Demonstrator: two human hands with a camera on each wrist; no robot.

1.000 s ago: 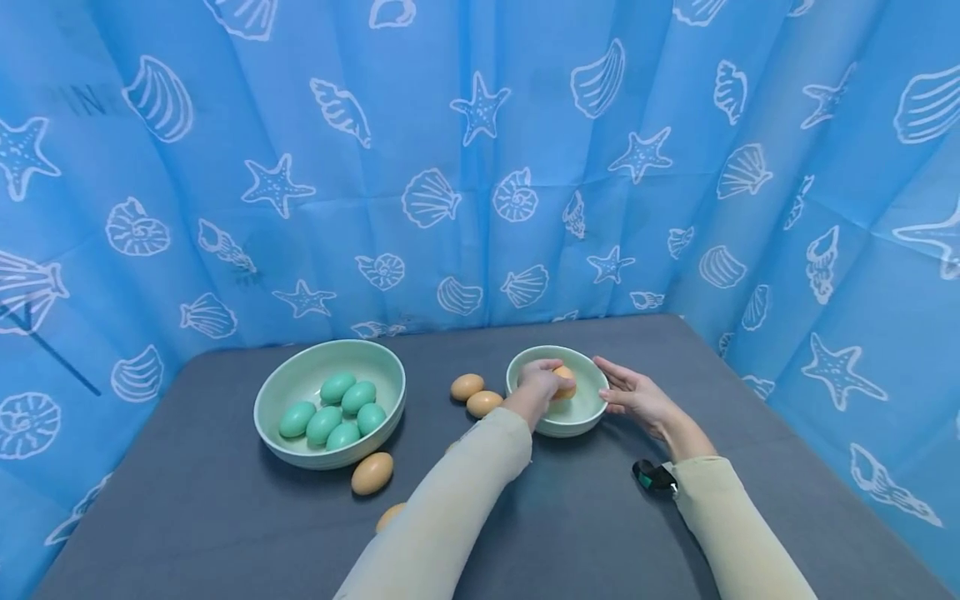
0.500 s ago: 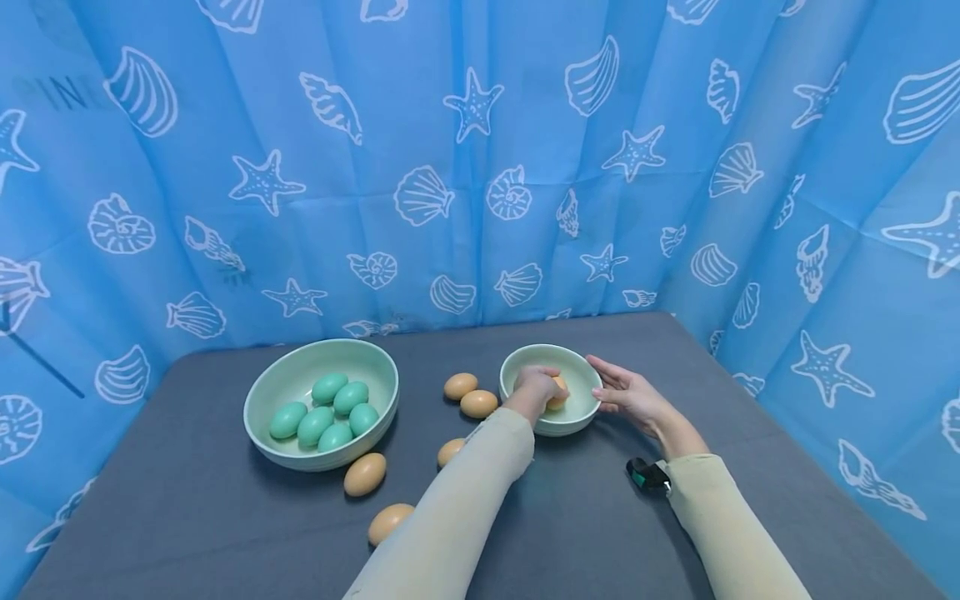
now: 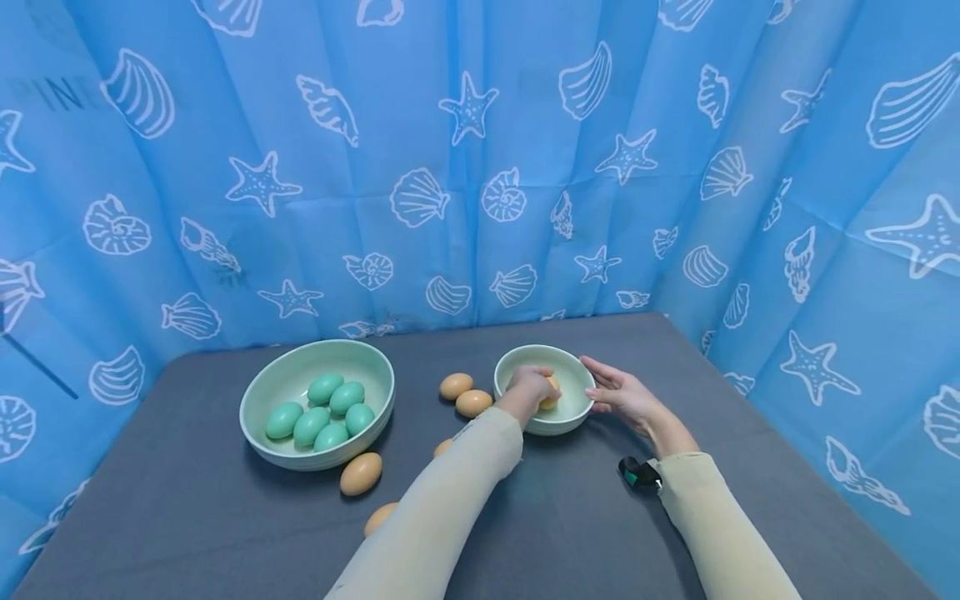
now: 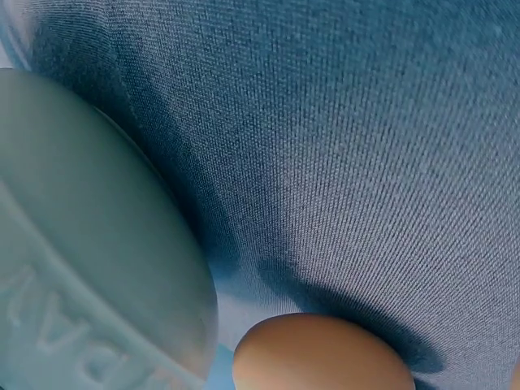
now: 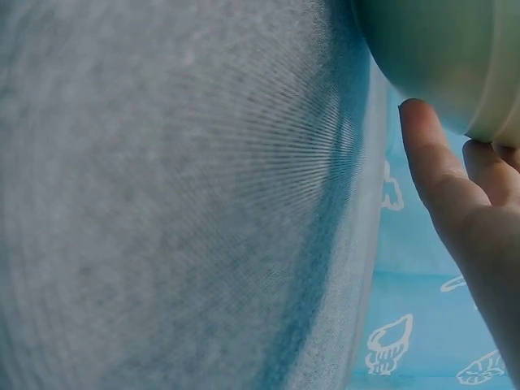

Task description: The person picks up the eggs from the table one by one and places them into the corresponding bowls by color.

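My left hand (image 3: 531,390) reaches into the small pale green bowl (image 3: 576,377) and grips a brown egg (image 3: 550,400) low inside it; its fingers partly cover the egg. At the bowl's right side, my right hand (image 3: 619,395) touches the rim with fairly straight fingers and thumb. The right wrist view has those fingers (image 5: 431,158) up against the bowl's outer wall (image 5: 443,57). In the left wrist view the bowl's outside (image 4: 97,203) fills the left, with a brown egg (image 4: 325,353) on the cloth beside it; the left hand is out of that view.
A larger green bowl (image 3: 258,406) on the left holds several green eggs (image 3: 310,426). Loose brown eggs lie between the bowls, including one egg (image 3: 361,474) by the large bowl. A black strap (image 3: 636,472) hangs at the right wrist. A blue shell-print curtain (image 3: 480,250) stands behind.
The left hand has lowered the brown egg slightly inside the small bowl. The head view has turned a little, shifting everything left. The right hand stays at the rim.
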